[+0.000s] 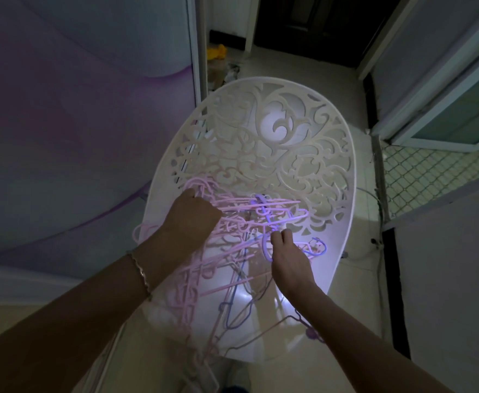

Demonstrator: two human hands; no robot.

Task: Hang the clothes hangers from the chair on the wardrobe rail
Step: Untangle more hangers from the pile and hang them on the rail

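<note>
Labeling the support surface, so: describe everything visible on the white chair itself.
The chair is a white, plastic-looking, one-piece oval shell, seen from above. Its back is pierced with scrolling cut-outs inside a smooth rim; its seat is solid and glossy. It stands on pale floor. Tangled pink and purple hangers lie on the seat and spill over its front edge. The left hand and right hand reach into them. Legs are hidden.

Pink hangers and purple hangers lie on a white chair pierced with scrollwork.
</note>
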